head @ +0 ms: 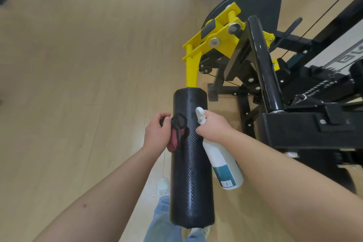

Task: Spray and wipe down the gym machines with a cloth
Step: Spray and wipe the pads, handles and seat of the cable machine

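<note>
Left hand: the left hand (157, 131) has its fingers curled round a bunched cloth (175, 135), dark red and black, which spills out past the fingertips.
Cloth: it lies against the left flank of the padded roller (191, 173), just beyond the left fingertips, probably kept there so wiping can follow the spray at once.
Right hand: the right hand (214, 125) grips the neck of the spray bottle (224, 161); whether a finger is squeezing the trigger cannot be told.
Bottle: the white nozzle (200, 115) sticks out above the right fingers and aims at the roller's face, close to it; the body hangs below the palm, tilted, beside the roller.
Roller: it stands between the two sets of fingers, black and ribbed, with a sheen; it is carried on a yellow arm (191, 70) that rises beyond both hands.
Machine frame: the black frame (304, 129) sits past the right knuckles, untouched.
Step, as judged: wetting this roller, with the wipe to come; the frame looks yet to be done.
Risk: spray may drift onto the wooden floor (78, 65) below.
</note>
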